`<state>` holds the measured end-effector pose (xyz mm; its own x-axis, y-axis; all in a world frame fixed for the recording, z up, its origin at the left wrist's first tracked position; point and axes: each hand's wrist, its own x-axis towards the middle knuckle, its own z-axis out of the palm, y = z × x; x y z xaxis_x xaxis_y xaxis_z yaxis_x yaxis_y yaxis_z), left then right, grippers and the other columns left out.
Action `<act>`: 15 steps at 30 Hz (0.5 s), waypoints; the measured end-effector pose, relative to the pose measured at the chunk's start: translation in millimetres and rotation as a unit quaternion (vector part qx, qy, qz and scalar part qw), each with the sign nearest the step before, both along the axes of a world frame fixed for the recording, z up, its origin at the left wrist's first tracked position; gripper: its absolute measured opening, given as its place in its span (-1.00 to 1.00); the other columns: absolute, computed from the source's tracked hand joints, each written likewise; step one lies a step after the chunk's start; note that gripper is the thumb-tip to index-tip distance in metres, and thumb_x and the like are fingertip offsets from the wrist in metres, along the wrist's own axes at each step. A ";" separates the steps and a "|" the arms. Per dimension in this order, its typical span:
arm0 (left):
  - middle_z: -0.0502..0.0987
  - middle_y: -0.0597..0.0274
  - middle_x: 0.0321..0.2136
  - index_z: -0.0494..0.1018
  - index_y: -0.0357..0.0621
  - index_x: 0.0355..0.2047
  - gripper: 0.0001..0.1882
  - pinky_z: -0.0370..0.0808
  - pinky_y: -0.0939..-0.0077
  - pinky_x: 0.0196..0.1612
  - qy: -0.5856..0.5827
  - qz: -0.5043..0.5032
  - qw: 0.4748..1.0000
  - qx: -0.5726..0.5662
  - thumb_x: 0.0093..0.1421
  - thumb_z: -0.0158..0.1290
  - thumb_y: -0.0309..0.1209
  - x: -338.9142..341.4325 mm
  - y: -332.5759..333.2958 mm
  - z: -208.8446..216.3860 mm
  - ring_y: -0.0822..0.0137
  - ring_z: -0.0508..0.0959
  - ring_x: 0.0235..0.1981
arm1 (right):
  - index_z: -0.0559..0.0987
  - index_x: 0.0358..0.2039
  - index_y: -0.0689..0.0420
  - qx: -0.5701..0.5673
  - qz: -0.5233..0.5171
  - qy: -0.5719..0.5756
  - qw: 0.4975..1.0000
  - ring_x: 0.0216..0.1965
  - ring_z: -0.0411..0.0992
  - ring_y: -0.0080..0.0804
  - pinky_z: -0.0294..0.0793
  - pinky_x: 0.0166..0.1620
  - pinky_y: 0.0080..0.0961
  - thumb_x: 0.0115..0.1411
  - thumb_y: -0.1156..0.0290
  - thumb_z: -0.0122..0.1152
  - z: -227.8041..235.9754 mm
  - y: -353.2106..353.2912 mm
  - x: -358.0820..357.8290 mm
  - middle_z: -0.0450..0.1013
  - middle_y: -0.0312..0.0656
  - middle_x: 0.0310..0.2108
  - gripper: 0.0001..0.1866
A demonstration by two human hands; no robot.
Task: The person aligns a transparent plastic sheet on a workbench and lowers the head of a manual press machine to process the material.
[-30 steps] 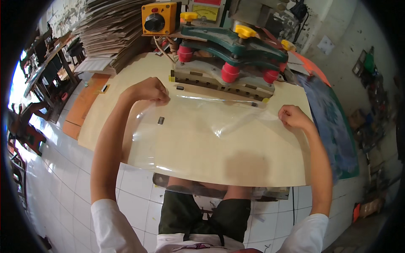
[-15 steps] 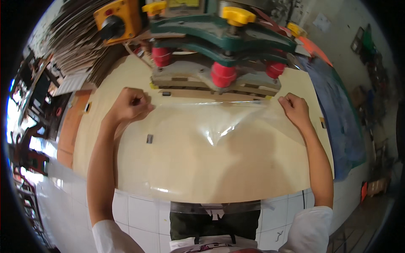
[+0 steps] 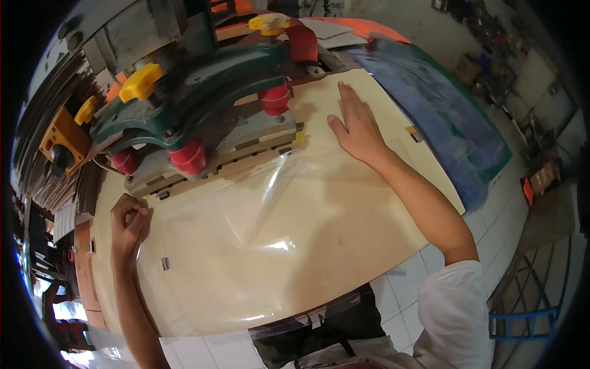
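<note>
A clear plastic sheet (image 3: 270,246) is spread over the pale board (image 3: 424,227), wrinkled and shiny in the middle and overhanging the near edge. At its far left corner my left hand (image 3: 130,226) is closed in a pinch on the film. My right hand (image 3: 362,129) lies open near the board's far right, fingers stretched forward and thumb apart, beyond the sheet's right part. Between and beyond my hands sits the press head (image 3: 215,147), a grey metal plate with red cylinders (image 3: 187,157) under a green frame (image 3: 203,86). The sheet's far edge runs along its front.
Yellow knobs (image 3: 141,83) top the press, and a yellow switch box (image 3: 63,140) hangs at its left. Flat sheets are stacked (image 3: 37,160) at far left. Blue plastic sheeting (image 3: 424,92) lies right of the board. A small dark block (image 3: 165,264) rests at the board's left.
The view has turned to the right, so the press appears further left. My right hand has opened from a closed pinch and reached forward. My left hand stays closed at the sheet's corner.
</note>
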<state>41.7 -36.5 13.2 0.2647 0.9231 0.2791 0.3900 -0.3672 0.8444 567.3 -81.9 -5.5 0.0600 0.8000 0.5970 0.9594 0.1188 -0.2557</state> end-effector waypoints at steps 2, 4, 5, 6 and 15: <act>0.35 0.27 -0.42 0.34 -0.29 -0.49 -0.83 0.30 0.55 -0.34 -0.032 0.001 0.999 0.000 0.06 0.13 -0.50 -0.1 0.8 -5.2 0.47 0.35 -0.41 | 0.12 0.41 0.20 0.078 -0.107 -0.209 0.969 0.35 0.16 0.21 0.17 0.35 -0.14 0.30 0.22 0.12 4.6 -5.5 -2.3 0.09 0.27 0.36 -0.26; 0.35 0.22 -0.38 0.34 -0.31 -0.46 -0.83 0.33 0.51 -0.28 0.023 0.001 0.998 0.060 0.06 0.13 -0.52 -10.2 10.5 -11.4 0.39 0.37 -0.37 | 0.00 0.43 0.19 0.004 -0.069 -0.181 0.981 0.37 0.13 0.18 0.18 0.34 -0.04 0.31 0.20 0.12 -0.6 -1.1 0.4 0.06 0.27 0.38 -0.19; 0.36 0.20 -0.37 0.34 -0.32 -0.44 -0.82 0.34 0.50 -0.26 0.051 0.001 0.995 0.090 0.06 0.13 -0.52 -15.2 13.6 -13.4 0.35 0.38 -0.34 | -0.06 0.45 0.19 -0.033 -0.048 -0.166 0.984 0.38 0.12 0.17 0.18 0.33 0.02 0.31 0.19 0.11 -1.6 0.4 -0.1 0.04 0.26 0.38 -0.16; 0.36 0.17 -0.36 0.34 -0.32 -0.43 -0.83 0.35 0.47 -0.24 0.084 0.008 0.989 0.119 0.05 0.13 -0.53 -18.7 15.0 -15.3 0.32 0.39 -0.33 | -0.07 0.45 0.20 -0.057 -0.045 -0.063 0.995 0.35 0.16 0.17 0.23 0.30 -0.01 0.30 0.20 0.13 -1.4 -1.1 1.5 0.05 0.26 0.38 -0.14; 0.41 0.09 -0.34 0.35 -0.32 -0.41 -0.82 0.39 0.42 -0.14 0.110 0.029 0.983 0.141 0.06 0.14 -0.54 -18.7 11.3 -11.7 0.20 0.44 -0.28 | 0.23 0.19 0.24 0.266 0.014 0.062 0.962 0.03 0.42 0.10 0.40 0.11 -0.11 0.14 0.50 0.24 28.6 -9.3 -12.8 0.29 0.19 0.14 -0.39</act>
